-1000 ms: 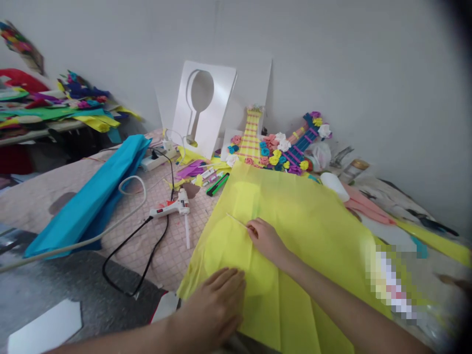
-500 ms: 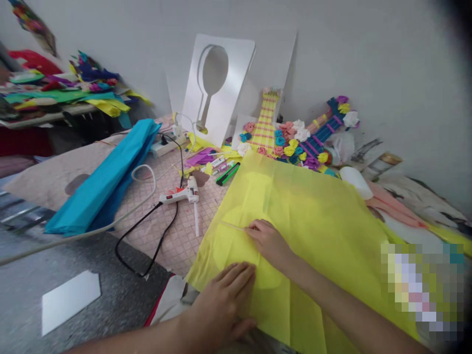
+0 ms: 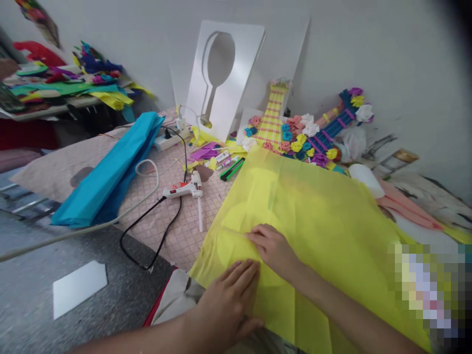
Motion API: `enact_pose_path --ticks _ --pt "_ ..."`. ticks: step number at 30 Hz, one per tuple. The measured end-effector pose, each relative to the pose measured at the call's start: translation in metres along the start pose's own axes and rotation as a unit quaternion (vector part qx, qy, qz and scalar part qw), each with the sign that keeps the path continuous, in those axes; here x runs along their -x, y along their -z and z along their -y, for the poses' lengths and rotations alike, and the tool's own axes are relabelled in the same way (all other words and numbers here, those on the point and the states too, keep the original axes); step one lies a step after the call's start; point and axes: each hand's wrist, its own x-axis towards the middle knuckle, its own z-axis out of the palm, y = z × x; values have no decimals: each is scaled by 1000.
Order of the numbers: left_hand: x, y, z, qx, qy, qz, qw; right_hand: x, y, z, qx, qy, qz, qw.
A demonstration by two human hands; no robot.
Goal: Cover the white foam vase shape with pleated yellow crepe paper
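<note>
A large sheet of thin yellow paper (image 3: 324, 221) covers the near part of the table, hanging over its front edge. A paler guitar-like shape (image 3: 265, 184) shows through it, with a narrow neck and a rounded body. My left hand (image 3: 232, 300) lies on the sheet at the lower edge of that shape, fingers stretched out and thumb apart. My right hand (image 3: 271, 246) is closed in a pinch over the body of the shape. From its fingertips a thin pale line (image 3: 233, 231) runs left; whether it is a stick or a paper fold I cannot tell.
Left of the sheet lie a white glue gun (image 3: 184, 189) with a looping black cord, a green cutter (image 3: 233, 169) and folded blue paper (image 3: 110, 172). Behind stand a white cut-out board (image 3: 239, 64) and flower-trimmed guitar shapes (image 3: 275, 110). A white roll (image 3: 365, 179) lies right.
The whole view has shifted slightly, so things appear a little farther right. Both hands keep nearly the same places on the yellow sheet.
</note>
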Motion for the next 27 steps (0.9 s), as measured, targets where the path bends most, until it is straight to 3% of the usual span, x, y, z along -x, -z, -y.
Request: enact_pose_path --ticks 4,8,13,18,27 --pt "-1 0 0 -3 1 2 1000 2 2 0 0 -15 -9 1000" --pt "-1 -1 -1 -7 2 11 1000 6 1 3 -18 51 36 998" --pt "0 -1 -1 -9 2 12 1000 6 0 1 -21 30 -11 999" --pt "0 -1 -1 -10 -3 9 1000 5 3 1 -19 64 26 997" --pt "0 0 -1 -3 -3 1 1000 -10 -1 -23 27 14 -39 999"
